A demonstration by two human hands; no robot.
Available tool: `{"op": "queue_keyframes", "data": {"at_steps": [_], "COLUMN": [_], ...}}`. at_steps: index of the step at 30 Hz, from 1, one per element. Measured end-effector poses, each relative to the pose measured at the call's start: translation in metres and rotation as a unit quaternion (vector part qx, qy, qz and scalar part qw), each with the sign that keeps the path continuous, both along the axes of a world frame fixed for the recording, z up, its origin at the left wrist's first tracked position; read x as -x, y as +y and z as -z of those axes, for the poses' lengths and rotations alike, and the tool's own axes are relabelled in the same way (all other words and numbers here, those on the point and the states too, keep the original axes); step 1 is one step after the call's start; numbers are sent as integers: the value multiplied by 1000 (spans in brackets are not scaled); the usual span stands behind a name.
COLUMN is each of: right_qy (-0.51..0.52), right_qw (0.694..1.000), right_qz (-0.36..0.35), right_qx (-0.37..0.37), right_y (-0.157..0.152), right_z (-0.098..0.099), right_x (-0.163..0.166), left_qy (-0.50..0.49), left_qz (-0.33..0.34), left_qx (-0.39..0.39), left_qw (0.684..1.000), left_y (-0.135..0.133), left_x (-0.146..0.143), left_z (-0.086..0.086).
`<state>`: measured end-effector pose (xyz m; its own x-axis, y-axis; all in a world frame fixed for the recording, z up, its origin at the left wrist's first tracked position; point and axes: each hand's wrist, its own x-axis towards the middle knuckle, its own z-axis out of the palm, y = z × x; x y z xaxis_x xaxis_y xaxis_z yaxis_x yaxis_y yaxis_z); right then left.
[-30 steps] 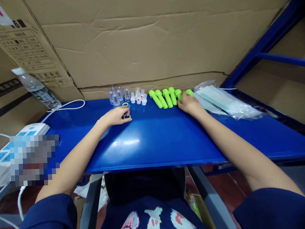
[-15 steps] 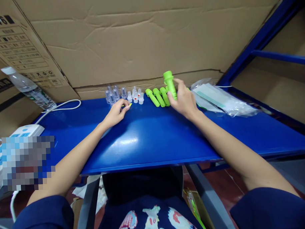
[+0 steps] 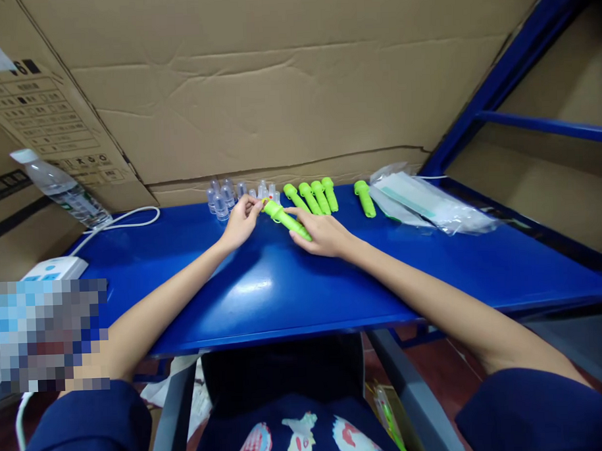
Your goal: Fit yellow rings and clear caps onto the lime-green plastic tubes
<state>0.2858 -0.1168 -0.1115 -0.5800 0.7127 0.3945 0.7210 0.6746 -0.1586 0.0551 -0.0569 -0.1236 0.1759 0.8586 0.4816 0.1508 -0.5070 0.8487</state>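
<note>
My right hand point(image 3: 326, 234) is wrapped round the body of a bright green toy flashlight point(image 3: 285, 219), tilted with its wide head toward the left. At that head my left hand point(image 3: 242, 222) pinches a small yellow piece point(image 3: 264, 201), mostly hidden by the fingertips. Whether the piece sits inside the head or just against it, I cannot tell. Behind my hands several more green flashlights point(image 3: 314, 197) lie side by side, and a single one point(image 3: 364, 198) rests farther right. Several clear plastic caps point(image 3: 222, 205) and small white-based clear parts point(image 3: 263, 189) stand behind my left hand.
A clear plastic bag with pale sheets point(image 3: 431, 198) lies on the blue table point(image 3: 264, 299) at right. On the left are a leaning water bottle point(image 3: 65, 187), a white cable point(image 3: 137, 215) and a power strip point(image 3: 60, 267). Cardboard point(image 3: 257, 108) walls the back.
My right hand has brought the green flashlight down and left, turning its head toward my left hand. My left hand, with the yellow piece, now meets that head. The lone flashlight at right is uncovered.
</note>
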Motion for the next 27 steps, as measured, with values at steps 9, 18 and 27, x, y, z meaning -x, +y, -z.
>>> {"op": "queue_keyframes", "data": {"at_steps": [9,18,27], "right_qy": [43,66,138], "right_qw": [998,995,980], "right_qz": [-47,-67,-53], "right_qx": [-1,15,132], "right_y": [2,3,8], "right_z": [9,10,12], "right_x": [2,1,6], "left_qy": [-48,-57,-36], "left_qz": [48,44,112], "left_qx": [-9,28,33], "left_qw": [998,997,992], "left_y": [-11,-14,-30], "left_x": [1,4,-6], "left_z": [12,9,3]}}
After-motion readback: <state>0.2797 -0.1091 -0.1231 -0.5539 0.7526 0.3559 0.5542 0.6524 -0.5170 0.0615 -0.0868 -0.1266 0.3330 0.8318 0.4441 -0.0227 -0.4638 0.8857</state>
